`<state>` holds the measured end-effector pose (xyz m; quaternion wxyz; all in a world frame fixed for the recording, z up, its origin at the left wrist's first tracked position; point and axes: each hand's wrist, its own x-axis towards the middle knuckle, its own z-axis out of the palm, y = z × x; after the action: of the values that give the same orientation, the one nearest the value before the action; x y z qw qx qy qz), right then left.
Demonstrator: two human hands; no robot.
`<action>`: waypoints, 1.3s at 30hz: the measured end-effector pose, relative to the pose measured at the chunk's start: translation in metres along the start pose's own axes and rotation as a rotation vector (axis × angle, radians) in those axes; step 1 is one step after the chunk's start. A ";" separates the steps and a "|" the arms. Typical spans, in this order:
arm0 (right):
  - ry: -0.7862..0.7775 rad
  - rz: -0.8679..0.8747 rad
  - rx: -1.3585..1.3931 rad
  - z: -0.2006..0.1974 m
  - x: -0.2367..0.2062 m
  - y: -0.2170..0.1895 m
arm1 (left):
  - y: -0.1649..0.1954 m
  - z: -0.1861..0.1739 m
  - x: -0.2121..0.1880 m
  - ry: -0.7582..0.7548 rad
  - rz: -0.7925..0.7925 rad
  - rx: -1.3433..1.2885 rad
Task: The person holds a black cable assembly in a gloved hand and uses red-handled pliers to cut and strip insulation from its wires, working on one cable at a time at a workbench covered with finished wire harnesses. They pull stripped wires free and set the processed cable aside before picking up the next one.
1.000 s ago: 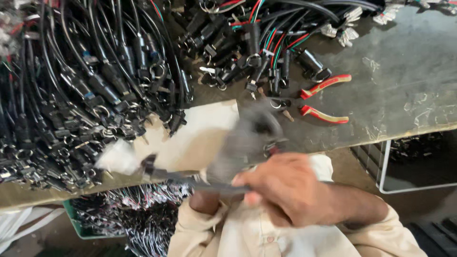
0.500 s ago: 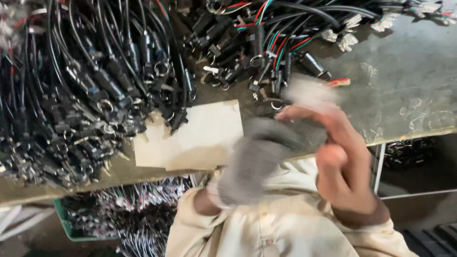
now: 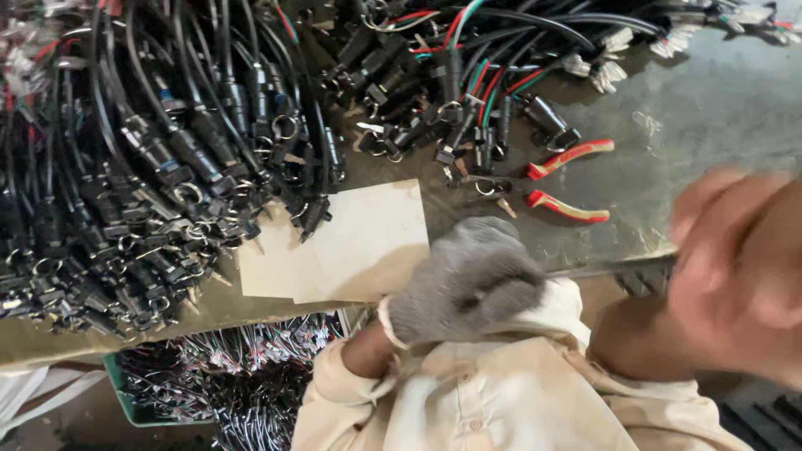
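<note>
Since half a second ago my bare right hand (image 3: 743, 276) swings out right, blurred so I can't tell its grip, stretching a thin dark cable (image 3: 601, 269) from my fisted grey knit-gloved left hand (image 3: 464, 280) above the table edge, so it could slip free or snag the red-handled pliers (image 3: 568, 179).

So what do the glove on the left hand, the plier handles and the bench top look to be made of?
The glove on the left hand looks like grey knitted fabric, matte, with a ribbed weave and a pale cuff. The plier handles appear coated in glossy red plastic or rubber with pale inner edges. The bench top looks like grey stone or worn metal sheet, dull and scuffed; which of the two is unclear.
</note>
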<state>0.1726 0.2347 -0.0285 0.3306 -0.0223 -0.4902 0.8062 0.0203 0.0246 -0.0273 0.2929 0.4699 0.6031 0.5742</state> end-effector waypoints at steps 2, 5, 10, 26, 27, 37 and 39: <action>0.090 -0.078 -0.144 0.015 0.028 0.014 | -0.006 -0.006 -0.003 0.071 -0.217 -0.089; -0.008 -0.069 -0.331 0.042 0.053 0.042 | -0.012 -0.014 -0.008 0.269 -0.325 -1.313; -0.349 0.745 -0.041 0.056 0.006 0.081 | -0.012 -0.033 -0.011 0.312 -0.254 -0.302; -0.286 0.105 -0.689 0.037 -0.018 0.103 | -0.014 -0.002 -0.014 0.537 -0.086 0.033; -0.296 0.062 -0.750 0.037 -0.017 0.102 | -0.013 -0.002 -0.014 0.520 -0.138 -0.005; -0.340 0.165 -0.868 0.032 -0.021 0.093 | -0.024 -0.004 -0.013 0.480 -0.330 -0.420; -0.319 0.166 -0.814 0.030 -0.026 0.095 | -0.020 -0.003 -0.012 0.478 -0.285 -0.178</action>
<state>0.1332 0.1681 -0.0969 0.1492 -0.0652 -0.8092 0.5645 0.0173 0.0144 -0.0483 0.2599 0.2043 0.6622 0.6724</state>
